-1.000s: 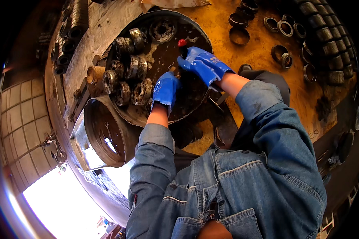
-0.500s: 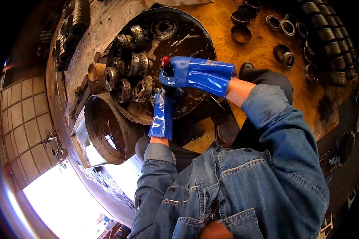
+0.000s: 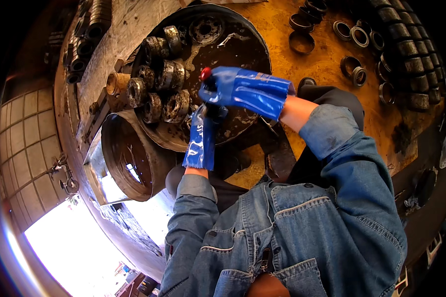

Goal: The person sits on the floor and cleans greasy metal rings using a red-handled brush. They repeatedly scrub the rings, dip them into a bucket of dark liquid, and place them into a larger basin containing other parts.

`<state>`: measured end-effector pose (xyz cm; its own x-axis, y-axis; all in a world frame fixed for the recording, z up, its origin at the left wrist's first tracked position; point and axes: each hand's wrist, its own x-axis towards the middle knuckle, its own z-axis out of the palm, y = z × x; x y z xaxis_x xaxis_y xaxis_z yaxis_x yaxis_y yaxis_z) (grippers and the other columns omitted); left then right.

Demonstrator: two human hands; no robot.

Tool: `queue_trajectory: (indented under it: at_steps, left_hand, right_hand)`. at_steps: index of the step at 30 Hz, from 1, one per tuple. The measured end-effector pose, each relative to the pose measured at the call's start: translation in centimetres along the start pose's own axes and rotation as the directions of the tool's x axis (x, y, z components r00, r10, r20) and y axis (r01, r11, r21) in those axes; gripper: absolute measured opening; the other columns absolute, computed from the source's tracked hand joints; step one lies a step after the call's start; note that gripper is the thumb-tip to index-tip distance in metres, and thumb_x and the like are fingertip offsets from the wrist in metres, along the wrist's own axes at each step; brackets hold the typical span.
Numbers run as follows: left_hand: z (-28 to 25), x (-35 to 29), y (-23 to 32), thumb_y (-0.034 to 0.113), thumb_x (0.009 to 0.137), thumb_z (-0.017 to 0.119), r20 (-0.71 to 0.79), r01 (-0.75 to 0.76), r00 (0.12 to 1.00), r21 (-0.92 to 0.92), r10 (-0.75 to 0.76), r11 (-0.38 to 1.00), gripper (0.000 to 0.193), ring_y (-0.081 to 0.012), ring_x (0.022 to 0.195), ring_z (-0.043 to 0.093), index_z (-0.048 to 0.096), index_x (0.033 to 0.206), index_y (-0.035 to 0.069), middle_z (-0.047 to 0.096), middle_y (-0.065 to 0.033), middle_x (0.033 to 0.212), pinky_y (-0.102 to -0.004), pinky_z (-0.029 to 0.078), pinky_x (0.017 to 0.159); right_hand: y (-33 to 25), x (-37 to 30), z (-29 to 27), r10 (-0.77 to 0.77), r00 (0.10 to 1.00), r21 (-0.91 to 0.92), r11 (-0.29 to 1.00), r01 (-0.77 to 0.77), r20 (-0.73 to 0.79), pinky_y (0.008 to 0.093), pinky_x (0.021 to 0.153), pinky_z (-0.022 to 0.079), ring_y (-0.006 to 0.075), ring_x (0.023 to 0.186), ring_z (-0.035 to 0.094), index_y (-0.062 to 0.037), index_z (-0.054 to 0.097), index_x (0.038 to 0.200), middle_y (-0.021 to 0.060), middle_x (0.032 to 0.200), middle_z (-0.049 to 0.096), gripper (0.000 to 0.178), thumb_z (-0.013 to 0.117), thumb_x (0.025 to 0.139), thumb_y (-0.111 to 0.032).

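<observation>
My right hand (image 3: 220, 86), in a long blue rubber glove, is closed round a dark handle with a red rounded end (image 3: 206, 74). The rest of that tool is hidden under the glove. Just below it my left hand (image 3: 202, 121), also gloved in blue, is closed at something dark that I cannot make out. Both hands are over a wide round metal tub (image 3: 269, 54) with dark liquid in it. Left of the hands, wet greasy metal rings (image 3: 171, 74) are piled in the tub. A round flanged part (image 3: 206, 29) lies at its far side.
A rusty open drum (image 3: 158, 171) stands against the tub at the near left. Metal rings (image 3: 360, 36) lie on the yellow-brown floor at the right, beside stacked dark cylinders (image 3: 418, 64). A rusty can (image 3: 118, 84) and stacked rings (image 3: 99, 22) are on the left.
The right hand with the red-ended handle has shifted very slightly. Liquid and foam in the tub have a different pattern. The whole view has tilted a little.
</observation>
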<state>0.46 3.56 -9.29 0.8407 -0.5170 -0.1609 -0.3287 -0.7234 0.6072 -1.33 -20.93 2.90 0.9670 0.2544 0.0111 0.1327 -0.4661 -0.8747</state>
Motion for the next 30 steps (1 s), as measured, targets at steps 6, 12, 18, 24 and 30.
queue_trajectory:
  at_steps: [6, 12, 18, 24, 30]
  left_hand:
    - [-1.3, -2.1, 5.7, 0.032, 0.082, 0.079, 0.006, 0.249, 0.968, -0.182, -0.252, 0.951, 0.042, -0.0291, 0.094, 0.073, 0.072, 0.113, 0.004, 0.076, -0.0151, 0.100, -0.0370, 0.055, 0.086]
    - [-3.4, 2.0, 12.3, 0.037, 0.082, 0.077, 0.088, 0.311, 0.928, 0.354, -0.362, 0.882, 0.056, -0.0391, 0.116, 0.064, 0.063, 0.125, 0.004, 0.066, -0.0215, 0.127, -0.0459, 0.051, 0.099]
    - [-2.3, 7.6, 12.2, 0.033, 0.084, 0.078, 0.273, 0.334, 0.841, 0.418, -0.467, 0.845, 0.047, -0.0360, 0.114, 0.066, 0.068, 0.121, 0.007, 0.070, -0.0189, 0.120, -0.0423, 0.053, 0.096]
    - [-1.1, 2.7, 3.3, 0.033, 0.080, 0.082, 0.125, 0.193, 0.975, -0.085, -0.182, 0.978, 0.041, -0.0253, 0.095, 0.072, 0.073, 0.111, 0.007, 0.075, -0.0146, 0.103, -0.0366, 0.055, 0.087]
    - [-0.9, 0.3, 4.0, 0.019, 0.086, 0.077, 0.103, 0.240, 0.969, -0.184, -0.224, 0.953, 0.041, -0.0234, 0.097, 0.071, 0.066, 0.121, 0.001, 0.075, -0.0131, 0.107, -0.0341, 0.054, 0.089]
  right_hand:
    - [2.5, -1.7, -3.9, 0.440, 0.895, 0.216, 0.882, -0.418, -0.065, 0.0428, 0.080, 0.050, 0.0317, 0.087, 0.068, -0.0006, 0.069, 0.101, 0.0190, 0.093, 0.071, 0.051, 0.056, 0.093, -0.049]
    - [1.5, -3.1, -4.6, 0.528, 0.844, 0.250, 0.833, -0.494, -0.090, 0.0431, 0.085, 0.050, 0.0375, 0.094, 0.068, -0.0007, 0.071, 0.103, 0.0224, 0.098, 0.071, 0.046, 0.058, 0.091, -0.043]
    - [5.4, 0.3, -3.7, 0.536, 0.843, -0.079, 0.840, -0.537, -0.037, 0.0499, 0.092, 0.050, 0.0367, 0.106, 0.068, -0.0111, 0.071, 0.114, 0.0156, 0.112, 0.072, 0.045, 0.059, 0.090, -0.046]
    - [4.1, 2.0, -3.0, 0.581, 0.812, -0.313, 0.764, -0.564, -0.046, 0.0504, 0.092, 0.053, 0.0321, 0.105, 0.070, -0.0192, 0.072, 0.119, 0.0094, 0.116, 0.072, 0.038, 0.061, 0.091, -0.044]
    - [4.4, 1.1, -2.2, 0.181, 0.981, 0.221, 0.962, -0.161, -0.071, 0.0385, 0.080, 0.057, 0.0289, 0.081, 0.071, -0.0050, 0.071, 0.102, 0.0153, 0.102, 0.072, 0.039, 0.072, 0.090, -0.042]
